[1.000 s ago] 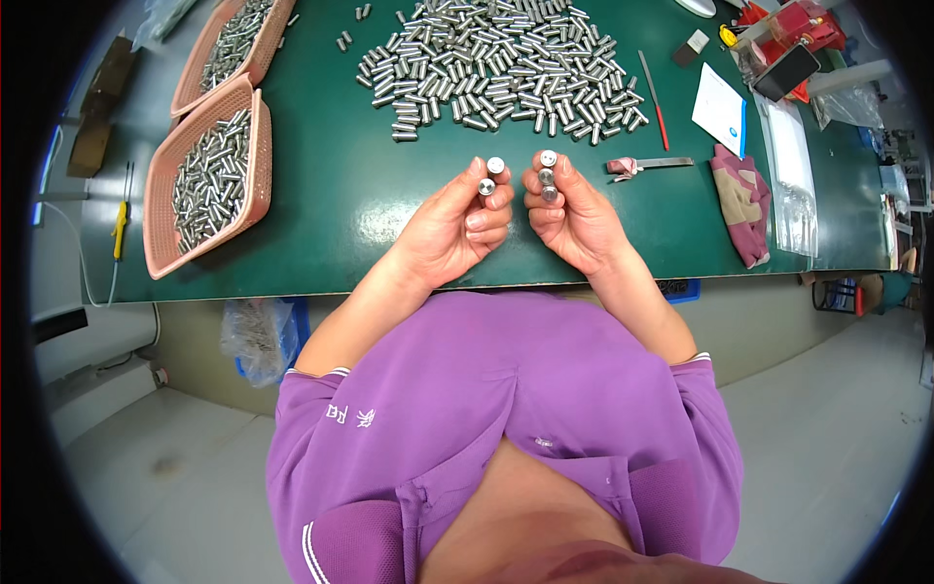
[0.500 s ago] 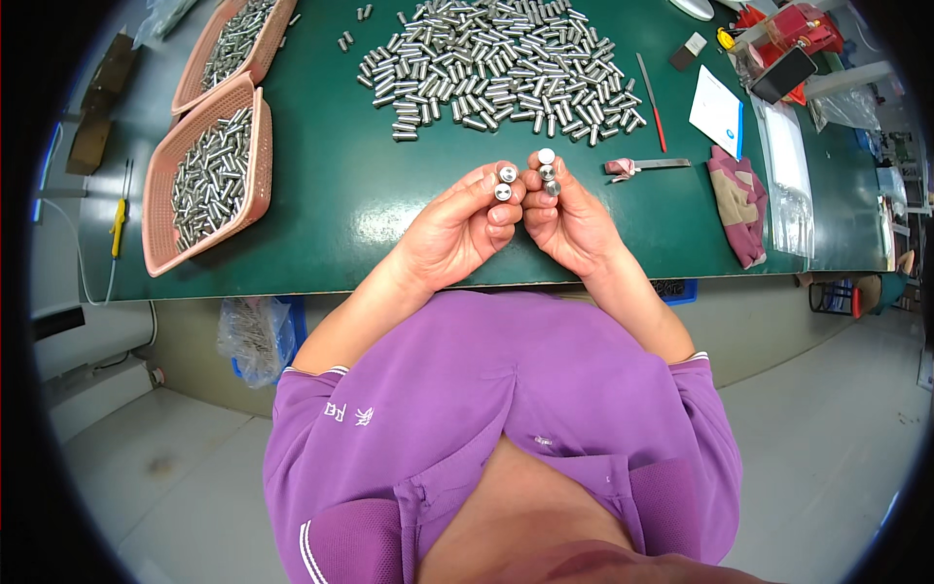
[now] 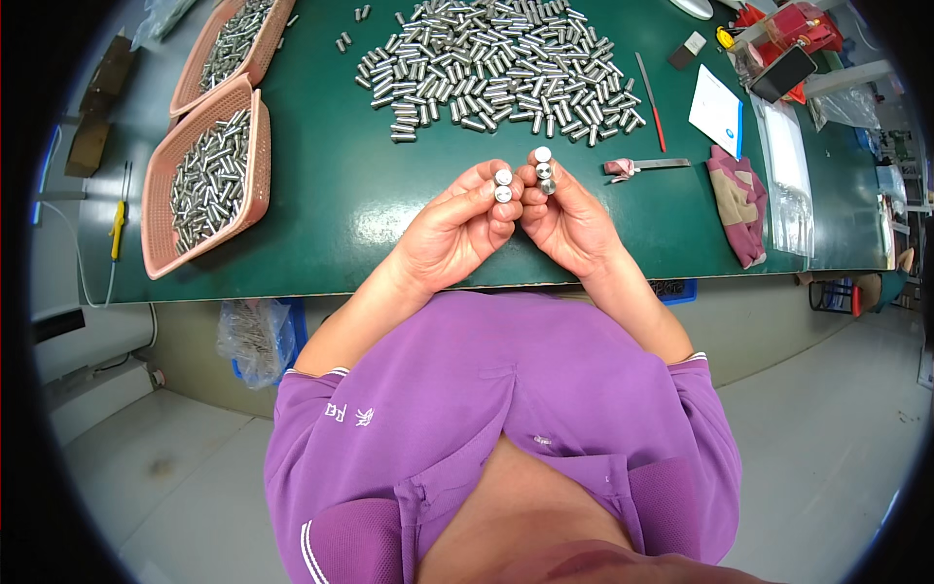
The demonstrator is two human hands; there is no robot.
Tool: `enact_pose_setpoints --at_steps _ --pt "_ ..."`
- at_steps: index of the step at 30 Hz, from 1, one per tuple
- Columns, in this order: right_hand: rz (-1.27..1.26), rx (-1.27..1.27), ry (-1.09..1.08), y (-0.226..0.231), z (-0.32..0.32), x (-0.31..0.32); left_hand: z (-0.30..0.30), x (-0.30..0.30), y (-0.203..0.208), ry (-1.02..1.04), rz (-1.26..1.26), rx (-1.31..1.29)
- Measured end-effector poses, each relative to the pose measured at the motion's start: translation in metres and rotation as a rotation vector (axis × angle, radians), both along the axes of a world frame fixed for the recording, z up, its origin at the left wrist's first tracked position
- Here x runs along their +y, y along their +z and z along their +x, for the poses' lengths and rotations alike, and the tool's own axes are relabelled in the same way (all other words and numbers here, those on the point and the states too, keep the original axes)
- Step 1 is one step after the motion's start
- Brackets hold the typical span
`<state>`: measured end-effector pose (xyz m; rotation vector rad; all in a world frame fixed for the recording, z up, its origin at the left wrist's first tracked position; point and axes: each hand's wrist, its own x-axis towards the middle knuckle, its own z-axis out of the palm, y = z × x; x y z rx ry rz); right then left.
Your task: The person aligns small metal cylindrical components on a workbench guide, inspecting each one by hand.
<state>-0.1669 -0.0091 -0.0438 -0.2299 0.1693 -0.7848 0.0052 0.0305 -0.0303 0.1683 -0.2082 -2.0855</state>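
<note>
My left hand (image 3: 455, 224) is closed around two short metal pins (image 3: 503, 186), their round end faces turned up. Beside it, my right hand (image 3: 569, 216) grips three metal pins (image 3: 544, 170) stacked in a row, end faces up too. The fingertips of both hands nearly meet, above the near part of the green table (image 3: 321, 195). Beyond them spreads a large heap of the same shiny cylindrical pins (image 3: 501, 73).
Two pink plastic baskets (image 3: 156, 209) of pins stand at the left, near a yellow-handled screwdriver (image 3: 119, 229). To the right lie a red-handled file (image 3: 654, 107), a blade with a wrapped grip (image 3: 647, 166), a white paper (image 3: 715, 112), a cloth (image 3: 736, 204) and a red device (image 3: 803, 29).
Both hands have shifted very slightly, and the pins have tilted a little, so their end faces catch the light differently. Both hands keep their hold.
</note>
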Motion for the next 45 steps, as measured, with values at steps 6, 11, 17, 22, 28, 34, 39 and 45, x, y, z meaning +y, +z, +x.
enact_pose_setpoints --at_steps 6,11,17,22,28,34,39,45 --pt "-0.054 0.077 -0.038 0.001 0.003 0.001 0.002 0.001 -0.002 0.024 -0.005 -0.059" --pt "-0.112 0.150 -0.075 0.005 0.003 0.003 0.004 0.001 -0.004 0.040 0.010 -0.089" --pt "-0.155 0.254 -0.094 0.008 0.003 0.004 0.005 0.001 -0.006 0.037 -0.015 -0.038" --pt "-0.198 0.303 -0.106 0.008 0.005 0.004 0.006 0.000 -0.006 0.030 0.002 -0.012" --pt "-0.193 0.355 -0.124 0.011 0.008 0.006 0.007 0.001 -0.009 0.044 0.024 -0.029" --pt "-0.234 0.406 -0.117 0.013 0.007 0.006 0.007 0.002 -0.011 0.042 0.054 -0.036" --pt "-0.271 0.466 -0.128 0.016 0.008 0.006 0.007 0.003 -0.010 0.043 0.057 -0.047" --pt "-0.300 0.522 -0.157 0.018 0.008 0.006 0.008 0.003 -0.012 0.054 0.055 -0.073"
